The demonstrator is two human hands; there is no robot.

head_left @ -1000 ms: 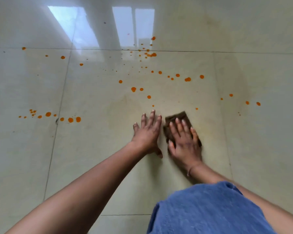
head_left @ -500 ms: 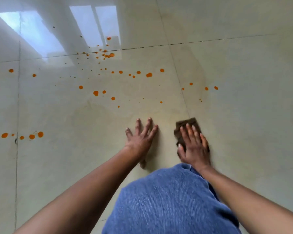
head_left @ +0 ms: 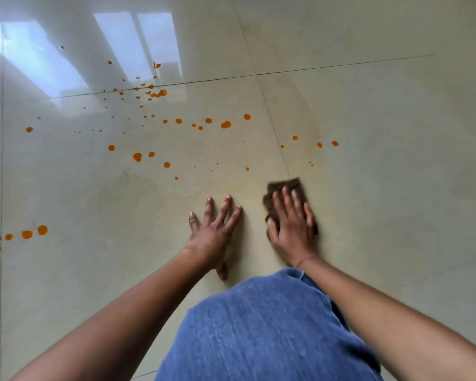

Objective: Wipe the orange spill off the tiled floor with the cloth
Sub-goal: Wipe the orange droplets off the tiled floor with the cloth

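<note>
Orange spill point(head_left: 137, 156) dots the tiled floor point(head_left: 382, 215) ahead and left of all fingers. Left hand point(head_left: 213, 233) lies flat, fingers spread, likely bracing body weight. Right hand point(head_left: 290, 226) presses the brown cloth point(head_left: 285, 185) under straight, close-set fingers for wiping.

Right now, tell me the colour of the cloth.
Dark brown. The cloth shows best in the head view, under the right hand.
</note>
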